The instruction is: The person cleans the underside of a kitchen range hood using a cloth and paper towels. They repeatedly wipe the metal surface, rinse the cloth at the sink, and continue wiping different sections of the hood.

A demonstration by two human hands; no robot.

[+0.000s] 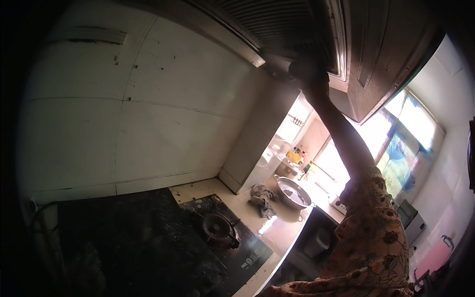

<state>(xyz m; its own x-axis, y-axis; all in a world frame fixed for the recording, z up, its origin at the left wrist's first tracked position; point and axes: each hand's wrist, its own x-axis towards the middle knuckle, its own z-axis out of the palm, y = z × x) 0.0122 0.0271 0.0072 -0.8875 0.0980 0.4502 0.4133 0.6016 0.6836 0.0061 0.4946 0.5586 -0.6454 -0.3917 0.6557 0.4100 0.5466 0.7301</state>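
Observation:
My right arm, in an orange patterned sleeve, stretches up from the lower right. At its end my right hand is raised against the underside of a range hood, near its lower metal edge. Deep shadow hides the fingers, so I cannot tell whether they are closed or what, if anything, they hold. The hood's ribbed panel is dark, with a lighter metal rim around it. My left hand is out of view.
Below lies a black glass cooktop with a round burner. Beside it on the counter are a crumpled grey cloth and a wide metal pan. A cabinet juts out at the upper right, near a bright window with a floral curtain.

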